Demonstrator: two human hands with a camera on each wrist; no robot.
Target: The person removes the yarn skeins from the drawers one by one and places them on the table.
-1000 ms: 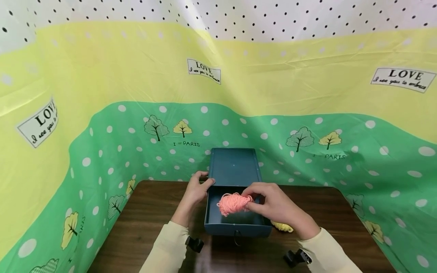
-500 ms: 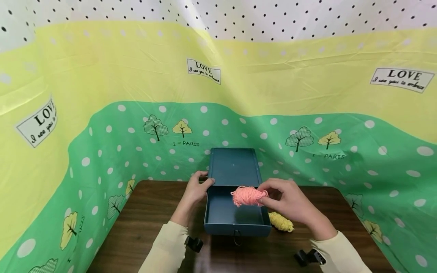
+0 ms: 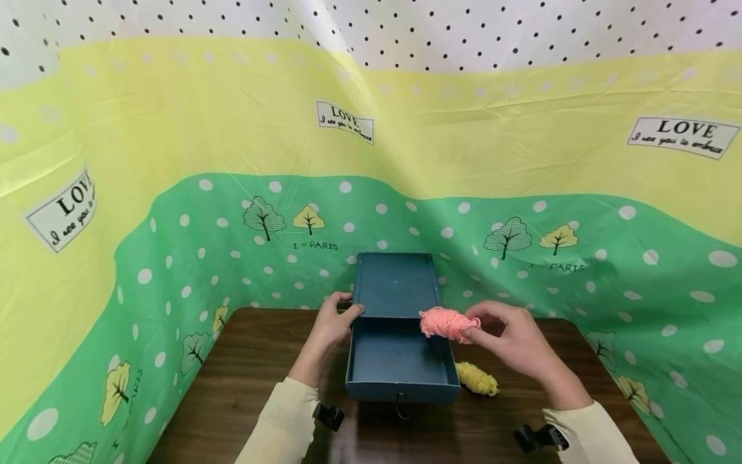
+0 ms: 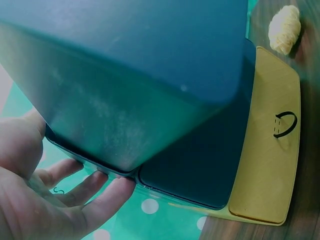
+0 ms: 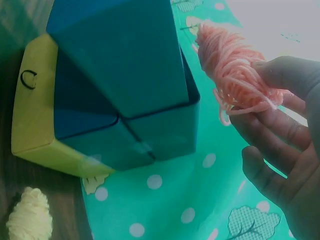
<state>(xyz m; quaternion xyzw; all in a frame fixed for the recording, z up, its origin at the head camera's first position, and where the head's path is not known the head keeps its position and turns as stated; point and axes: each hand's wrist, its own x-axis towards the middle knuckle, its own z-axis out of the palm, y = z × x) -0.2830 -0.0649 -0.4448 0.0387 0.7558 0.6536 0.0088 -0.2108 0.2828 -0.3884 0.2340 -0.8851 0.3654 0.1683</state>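
A blue box (image 3: 397, 283) stands at the back of the table with its drawer (image 3: 400, 392) pulled out toward me. My left hand (image 3: 334, 322) holds the box at its left side; in the left wrist view the fingertips touch the box's edge. My right hand (image 3: 516, 335) pinches a bundle of pink yarn (image 3: 446, 323) by its right end, just above the drawer's right edge. In the right wrist view, the pink yarn (image 5: 235, 70) lies between thumb and fingers. A bundle of yellow yarn (image 3: 478, 378) rests on the table right of the drawer.
The brown wooden table (image 3: 243, 386) extends around the box. A patterned green and yellow curtain (image 3: 185, 258) surrounds it at the back and sides. A dark loop (image 3: 402, 406) hangs from the drawer's front.
My right hand has moved right with the pink yarn, from over the drawer to its right edge. The yellow yarn is now uncovered. My left hand stays on the box.
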